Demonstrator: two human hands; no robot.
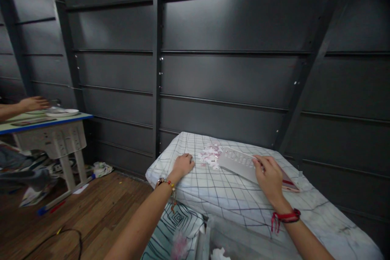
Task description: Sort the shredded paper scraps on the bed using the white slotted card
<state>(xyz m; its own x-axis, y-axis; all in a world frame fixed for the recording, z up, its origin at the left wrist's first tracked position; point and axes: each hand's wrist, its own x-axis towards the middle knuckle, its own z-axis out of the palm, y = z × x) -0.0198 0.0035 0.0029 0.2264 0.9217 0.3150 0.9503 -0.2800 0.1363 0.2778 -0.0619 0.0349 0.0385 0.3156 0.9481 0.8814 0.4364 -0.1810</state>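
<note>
My left hand (183, 164) lies on the white grid-patterned cloth (210, 190), fingers low against it and nothing visible in them. Beside it is a loose heap of small white and pinkish paper scraps (211, 155). A flat silver-grey panel (236, 166) with a row of pale raised shapes slants from the heap to my right hand (268, 176). The right thumb and fingers pinch together over the panel; what is between them is too small to make out. A pinkish flat thing with a dark red band (289, 185) shows beyond that hand.
Below the cloth's front edge stands a translucent plastic bin (243, 237) with white paper (219, 254) inside. At left, another person's hand (35, 103) is over a blue-edged desk (87, 116). A dark panelled wall (225, 73) rises behind. A black cable (70, 230) crosses the wooden floor.
</note>
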